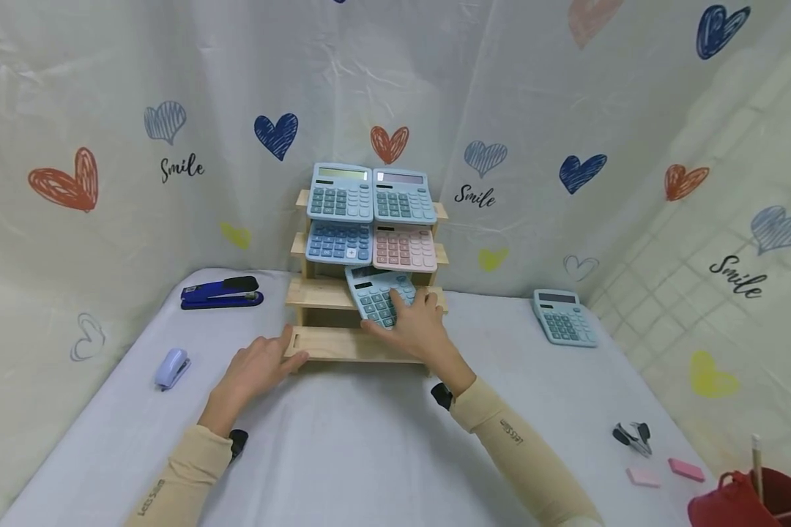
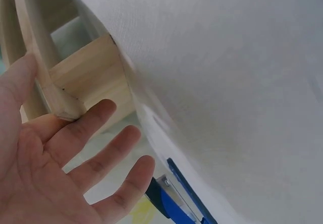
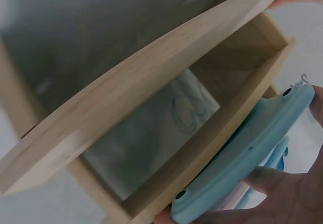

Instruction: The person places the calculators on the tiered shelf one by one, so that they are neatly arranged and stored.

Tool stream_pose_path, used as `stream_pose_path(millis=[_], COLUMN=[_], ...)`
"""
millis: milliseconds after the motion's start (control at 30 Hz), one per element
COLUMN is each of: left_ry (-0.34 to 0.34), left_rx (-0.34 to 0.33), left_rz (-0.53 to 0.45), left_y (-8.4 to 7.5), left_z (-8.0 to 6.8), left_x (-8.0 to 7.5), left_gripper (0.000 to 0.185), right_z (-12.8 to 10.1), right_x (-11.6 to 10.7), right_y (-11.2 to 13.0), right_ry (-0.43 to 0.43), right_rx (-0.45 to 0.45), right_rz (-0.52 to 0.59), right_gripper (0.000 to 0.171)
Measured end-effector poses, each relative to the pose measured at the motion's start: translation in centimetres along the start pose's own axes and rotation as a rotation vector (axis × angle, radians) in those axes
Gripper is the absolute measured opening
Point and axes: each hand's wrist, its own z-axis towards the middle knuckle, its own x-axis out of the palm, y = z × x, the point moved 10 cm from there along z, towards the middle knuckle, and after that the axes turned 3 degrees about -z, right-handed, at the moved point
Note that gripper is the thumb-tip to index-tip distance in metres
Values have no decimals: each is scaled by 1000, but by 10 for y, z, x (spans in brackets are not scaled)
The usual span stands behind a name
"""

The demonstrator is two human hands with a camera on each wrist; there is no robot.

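A wooden tiered rack [image 1: 343, 345] stands against the back curtain. My left hand [image 1: 258, 366] holds the left end of its lowest board, thumb and index finger at the corner [image 2: 70, 105], the other fingers spread straight. With my right hand [image 1: 422, 331] I grip a light blue calculator [image 1: 373, 298] by its edges, fingers on both sides. It sits tilted at the third tier, overlapping the board [image 1: 319, 293]. Two light blue calculators [image 1: 340, 194] fill the top tier; a blue calculator [image 1: 338, 242] and a pink calculator [image 1: 405, 249] lie side by side on the second.
Another light blue calculator [image 1: 565, 318] lies at the table's right. On the left are a dark blue stapler [image 1: 220, 293] and a small lilac stapler [image 1: 172, 368]. A staple remover [image 1: 633, 438], pink erasers [image 1: 685, 469] and a red container [image 1: 728, 505] are at the front right.
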Motion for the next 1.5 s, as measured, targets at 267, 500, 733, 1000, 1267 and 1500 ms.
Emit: stream_pose_path(millis=[267, 500, 733, 1000, 1267, 1500], left_ry=[-2, 19, 16, 17, 27, 39], left_rx=[-4, -5, 2, -4, -24, -20], left_rz=[-1, -7, -3, -2, 8, 0], left_y=[2, 2, 1, 1, 1, 1], left_z=[1, 0, 1, -1, 0, 0], left_x=[-1, 2, 4, 1, 1, 3], left_gripper=[73, 73, 72, 73, 75, 75], right_z=[12, 17, 23, 17, 1, -11], right_x=[7, 11, 15, 15, 9, 2], right_y=[44, 73, 79, 59, 2, -70], right_ry=[40, -17, 4, -1, -63, -107], right_rx=[-110, -193, -171, -171, -136, -66], right_rz=[14, -22, 18, 59, 70, 50], right_gripper=[91, 84, 81, 89, 74, 70])
